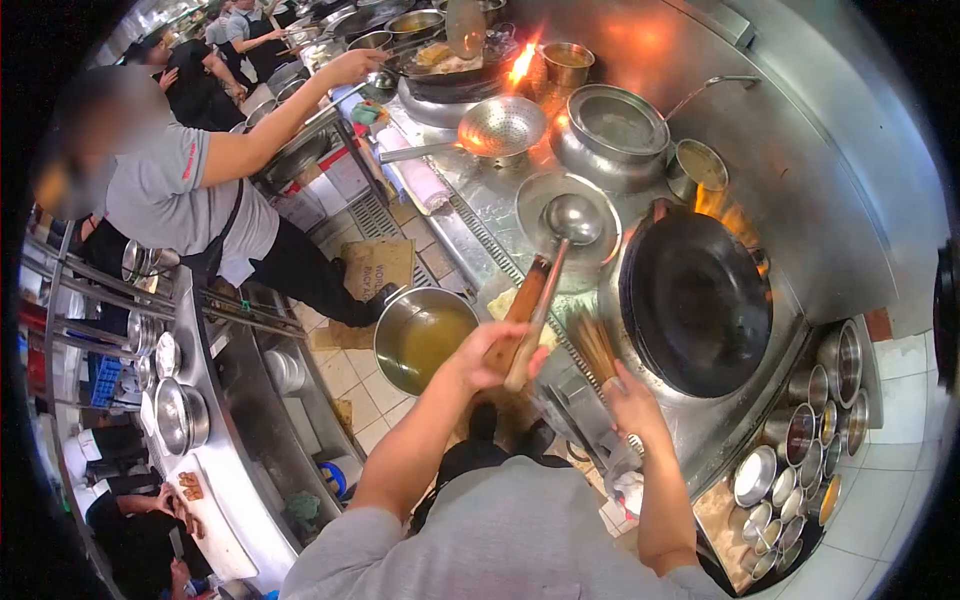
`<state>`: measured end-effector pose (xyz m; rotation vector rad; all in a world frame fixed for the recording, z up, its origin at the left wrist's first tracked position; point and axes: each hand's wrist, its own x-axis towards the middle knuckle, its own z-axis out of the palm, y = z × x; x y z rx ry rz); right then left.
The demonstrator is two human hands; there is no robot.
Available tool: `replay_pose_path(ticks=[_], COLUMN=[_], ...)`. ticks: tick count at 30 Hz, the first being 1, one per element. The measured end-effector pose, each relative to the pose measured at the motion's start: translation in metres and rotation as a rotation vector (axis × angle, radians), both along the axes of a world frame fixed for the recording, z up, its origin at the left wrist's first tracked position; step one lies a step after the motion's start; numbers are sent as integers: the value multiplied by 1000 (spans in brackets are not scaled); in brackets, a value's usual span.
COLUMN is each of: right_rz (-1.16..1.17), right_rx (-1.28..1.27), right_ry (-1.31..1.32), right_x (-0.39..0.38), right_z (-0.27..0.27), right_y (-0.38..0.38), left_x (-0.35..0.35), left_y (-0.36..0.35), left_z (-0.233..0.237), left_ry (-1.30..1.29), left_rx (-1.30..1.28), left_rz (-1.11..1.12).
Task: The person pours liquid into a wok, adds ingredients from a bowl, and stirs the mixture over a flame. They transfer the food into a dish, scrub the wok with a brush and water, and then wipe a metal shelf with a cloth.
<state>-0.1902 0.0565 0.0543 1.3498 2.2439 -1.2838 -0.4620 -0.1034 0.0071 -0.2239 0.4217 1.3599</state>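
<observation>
Our left hand [490,358] has its fingers curled around the pale wooden handle of a long ladle with a round silvery metal bowl [573,221]. A reddish-brown wooden bar [524,300] sits in the same grip, and we cannot tell what it belongs to. Our right hand [634,405] is wrapped around the base of a tan brush of stiff, split-bamboo-like strands [594,348], which fan out ahead of the knuckles.

For writing, we find dark capitals on a flat brown cardboard sheet [376,275] on the tiled floor, beyond and left of our left hand, upside down and too blurred to read surely. Small red lettering on a co-worker's grey sleeve [183,158], farther left, is illegible.

Just forward and right of our right hand sits a wide, smooth black wok [705,300], orange flame behind its far rim. Left of our left hand stands a deep, round metal pot [432,299] of yellowish liquid. Well ahead of both hands lies a perforated metal strainer [502,126].
</observation>
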Motion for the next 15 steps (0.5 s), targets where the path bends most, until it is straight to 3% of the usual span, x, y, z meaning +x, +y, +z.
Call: replay_pose_path(ticks=[3, 6, 8, 10, 12, 13, 15], right_rz=[-322, -456, -260, -6, 271, 231, 327], right_rx=[-463, -675, -564, -189, 537, 410, 350], right_ry=[286, 477, 465, 202, 355, 426, 348], right_x=[-30, -68, -105, -157, -206, -226, -251], right_z=[13, -6, -22, -20, -110, -139, -143], right_y=[16, 32, 43, 51, 61, 68, 72], left_x=[-21, -42, -50, -57, -65, -70, -78], left_y=[37, 59, 66, 74, 77, 78, 74], left_z=[42, 59, 68, 69, 68, 67, 68], left_ry=[-32, -176, -156, -173, -160, -165, -182], left_rx=[-20, 96, 69, 109, 140, 173, 184], left_rz=[57, 72, 80, 62, 58, 55, 62])
